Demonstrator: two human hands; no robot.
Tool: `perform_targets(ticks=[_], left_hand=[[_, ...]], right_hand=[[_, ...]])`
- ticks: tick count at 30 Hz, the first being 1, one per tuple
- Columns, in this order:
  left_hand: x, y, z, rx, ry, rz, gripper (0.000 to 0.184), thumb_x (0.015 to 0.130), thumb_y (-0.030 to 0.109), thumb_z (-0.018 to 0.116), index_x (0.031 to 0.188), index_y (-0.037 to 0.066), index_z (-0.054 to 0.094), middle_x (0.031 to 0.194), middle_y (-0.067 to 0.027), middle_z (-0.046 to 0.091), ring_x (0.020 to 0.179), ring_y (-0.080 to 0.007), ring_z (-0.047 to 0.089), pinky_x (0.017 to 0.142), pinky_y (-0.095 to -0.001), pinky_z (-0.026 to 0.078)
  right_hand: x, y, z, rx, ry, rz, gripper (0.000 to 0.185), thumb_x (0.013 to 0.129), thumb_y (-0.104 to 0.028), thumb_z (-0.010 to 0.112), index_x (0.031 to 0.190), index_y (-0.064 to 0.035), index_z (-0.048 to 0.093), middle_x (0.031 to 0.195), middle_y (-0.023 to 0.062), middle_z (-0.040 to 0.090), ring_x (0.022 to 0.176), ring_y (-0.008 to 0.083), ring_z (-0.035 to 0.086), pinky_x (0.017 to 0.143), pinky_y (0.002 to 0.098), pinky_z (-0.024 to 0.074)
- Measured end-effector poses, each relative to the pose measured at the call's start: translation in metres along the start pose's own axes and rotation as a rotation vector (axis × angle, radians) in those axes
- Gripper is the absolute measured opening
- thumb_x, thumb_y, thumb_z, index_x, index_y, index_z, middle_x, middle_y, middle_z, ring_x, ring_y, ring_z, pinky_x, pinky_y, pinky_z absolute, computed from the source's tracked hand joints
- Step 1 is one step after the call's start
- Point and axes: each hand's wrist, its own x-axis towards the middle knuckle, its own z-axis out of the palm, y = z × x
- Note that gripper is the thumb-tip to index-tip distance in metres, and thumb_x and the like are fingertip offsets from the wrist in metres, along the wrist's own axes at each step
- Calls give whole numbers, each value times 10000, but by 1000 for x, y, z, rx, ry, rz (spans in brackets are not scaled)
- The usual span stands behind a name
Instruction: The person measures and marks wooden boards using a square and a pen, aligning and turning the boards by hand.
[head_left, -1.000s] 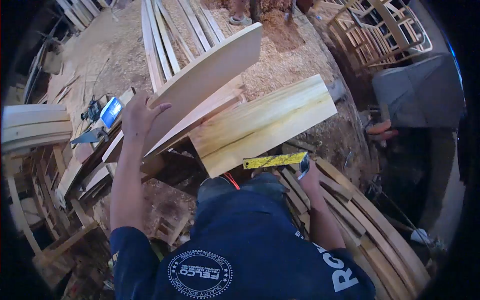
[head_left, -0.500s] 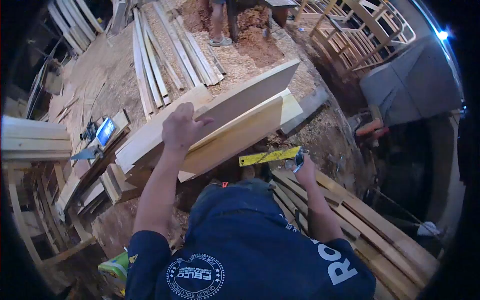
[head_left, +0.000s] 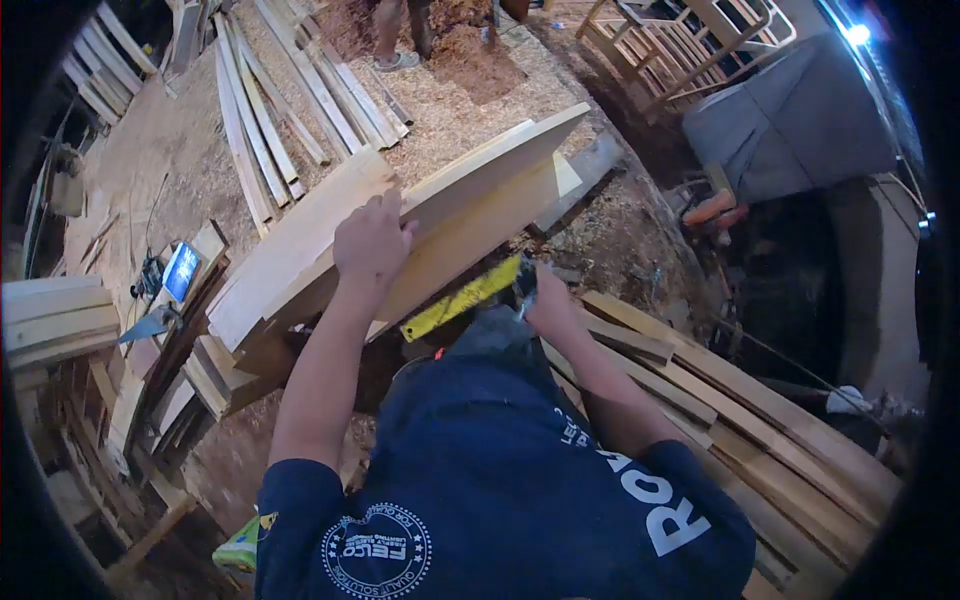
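Several wide wooden boards stand on edge in front of me, leaning together. My left hand is closed over the upper edge of one wooden board, its fingers curled between that board and a paler board beside it. At waist height, my right hand grips a try square by its metal handle; its yellow blade points left, close below the boards' lower edge. Part of the handle is hidden by the fingers.
A pile of long planks lies to my right. Left are a lit screen, a blue-bladed tool and stacked timber. Ahead, long strips lie on sawdust near another person's leg. A slatted wooden frame stands farther back.
The try square has moved left and nearer my body, its blade tilting more. My left hand has come down from a raised-thumb pose to wrap over the board's edge, and the boards have tipped.
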Motion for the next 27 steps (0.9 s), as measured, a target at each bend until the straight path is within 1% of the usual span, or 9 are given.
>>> perform_targets(ticks=[3,5,10,12,15,19,21,23,27], left_hand=[[2,-1,1,-33,-24,-18,382,877,360,759,1114,103,606,992,-128,717,932,-330,720,790,-475,575],[3,-4,4,-69,-27,-25,373,870,343,761,1107,99,609,990,-137,732,939,-336,723,791,-488,572],[10,-5,20,-151,80,-26,315,860,312,745,1071,95,656,1001,-140,751,938,-330,733,782,-493,574],[17,7,11,-180,-6,-110,298,841,298,757,1061,111,685,977,-130,751,933,-345,734,776,-499,574],[26,29,5,-113,-13,-222,345,857,362,758,1086,119,672,969,-115,744,958,-340,722,854,-494,538],[37,57,29,-76,186,-261,298,831,341,778,1029,138,687,969,-88,744,949,-300,727,894,-467,513],[42,68,34,-84,201,-288,289,819,329,784,1018,141,691,968,-83,744,945,-292,727,896,-464,510],[50,74,38,-93,173,-297,294,808,319,790,1019,138,694,962,-86,743,939,-291,727,882,-472,516],[59,74,27,-118,29,-398,332,794,351,801,1008,121,694,975,-93,741,953,-300,722,887,-475,528]], right_hand=[[32,-39,-5,-29,-98,-122,651,817,-162,780,1399,-29,520,1189,261,686,1123,451,648,974,481,509],[75,-12,34,287,-157,14,659,802,-154,783,1392,-24,520,1203,255,682,1114,453,646,969,486,513],[126,8,40,-201,-108,-354,655,778,-151,793,1365,-32,528,1450,226,537,1309,427,510,1069,493,457],[138,-4,19,-48,-269,-276,616,819,-207,787,1364,-29,560,1474,215,501,1369,430,442,1117,502,421],[148,-7,-1,-446,-184,-569,574,846,-222,773,1357,-27,599,1409,211,548,1340,438,468,1111,505,432],[183,27,-14,-287,-330,-669,519,911,-285,751,1354,-47,619,1305,179,607,1255,376,550,1058,498,471],[213,78,-11,501,-484,-216,494,926,-214,722,1360,-37,565,1217,204,616,1118,372,600,933,477,514],[228,100,-28,813,-475,-2,443,948,-154,678,1355,-36,548,1176,197,628,1052,340,628,872,456,535],[258,119,-69,777,-257,98,341,999,-74,580,1339,-54,578,1171,108,640,1069,231,626,896,397,534]])
